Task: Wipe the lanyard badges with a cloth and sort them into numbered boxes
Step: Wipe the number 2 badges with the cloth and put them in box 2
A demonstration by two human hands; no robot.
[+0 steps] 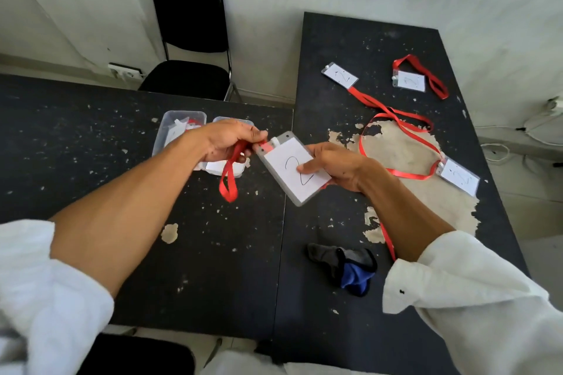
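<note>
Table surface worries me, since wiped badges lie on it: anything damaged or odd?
Yes. The right table's black coating has peeled away in a large pale patch under a lanyard loop; small chips speckle the left table too.

Both arms reach forward with bare forearms, the left coming in from 8 o'clock and the right from 4 o'clock, and the hands meet near the middle of the view. The left hand (227,140), back upward, pinches a red lanyard strap (229,179) between curled fingers and thumb. The right hand (332,164) grips a badge (286,173) by its 3 o'clock edge, with the thumb across its face.
</note>
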